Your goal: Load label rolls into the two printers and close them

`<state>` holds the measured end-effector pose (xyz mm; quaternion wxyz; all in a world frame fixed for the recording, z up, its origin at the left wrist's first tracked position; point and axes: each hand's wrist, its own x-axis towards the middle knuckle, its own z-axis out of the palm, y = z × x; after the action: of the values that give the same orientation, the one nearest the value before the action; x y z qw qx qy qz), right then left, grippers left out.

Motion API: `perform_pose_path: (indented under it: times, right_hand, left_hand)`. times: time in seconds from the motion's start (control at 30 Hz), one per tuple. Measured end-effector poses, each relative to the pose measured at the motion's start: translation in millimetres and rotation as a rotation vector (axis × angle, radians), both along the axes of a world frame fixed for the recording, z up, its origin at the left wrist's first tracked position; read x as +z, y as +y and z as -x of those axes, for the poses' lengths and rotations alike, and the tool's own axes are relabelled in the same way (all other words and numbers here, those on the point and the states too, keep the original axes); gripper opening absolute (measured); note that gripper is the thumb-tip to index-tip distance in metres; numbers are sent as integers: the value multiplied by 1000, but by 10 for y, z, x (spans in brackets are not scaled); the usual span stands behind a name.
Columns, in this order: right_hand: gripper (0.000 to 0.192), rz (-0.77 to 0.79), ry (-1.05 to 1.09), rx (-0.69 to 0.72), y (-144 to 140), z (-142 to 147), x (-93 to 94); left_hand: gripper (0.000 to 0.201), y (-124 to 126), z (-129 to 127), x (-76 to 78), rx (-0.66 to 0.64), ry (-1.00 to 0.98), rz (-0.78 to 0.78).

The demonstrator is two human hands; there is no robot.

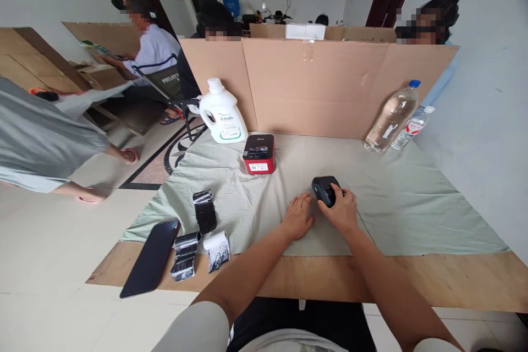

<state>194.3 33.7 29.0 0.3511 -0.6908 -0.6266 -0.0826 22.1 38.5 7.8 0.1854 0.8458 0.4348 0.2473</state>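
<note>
My right hand [343, 210] grips a small black boxy device [324, 189] by its right and near sides, thumb in front and fingers over the top. The device rests on the pale green cloth [396, 198]; it could be a portable printer, but I cannot tell. Just left of it, my left hand [299, 217] lies on the cloth with its fingers stretched out, holding nothing. Farther off stands a red and black box [259, 155]. Over to the left are a dark roll of strip [205, 212], a second dark roll [185, 256] and a white roll with black marks [216, 251].
A dark flat tablet-like slab [150, 259] lies at the table's left corner. At the back stand a white jug [223, 115], a large clear bottle [391, 119] and a smaller bottle [413, 127], before a cardboard screen [313, 88]. Other people are around the table.
</note>
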Motion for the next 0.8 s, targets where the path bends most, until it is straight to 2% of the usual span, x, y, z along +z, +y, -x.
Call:
perform_pose_path:
  times: [0.13,0.3,0.43,0.57,0.67,0.73,0.8]
  right_hand:
    - [65,8,4,-7,-102,265,-17]
    - [74,37,-41,68,-209,332,-80]
    - [62,-37,-80,142,-253,286,-112]
    - [50,-84,-67,192,-230,262,-99]
    - [50,-73,-46,193,-211,265,-95]
    - [50,-61,-20,175,-208,274,-109]
    - [50,-49,11,154,-212,285,-135]
  left_hand:
    - [54,40,25,-25,64,-145,-32]
    - [61,104,55,-92,107,-223,22]
    - [55,113,70,-86,160,-240,27]
    - [40,187,72,44,221,-264,65]
    - [34,356,48,202,299,-331,266]
    - [41,500,22,294,339,-389,527]
    - [52,632,-1,352,321,-457,776]
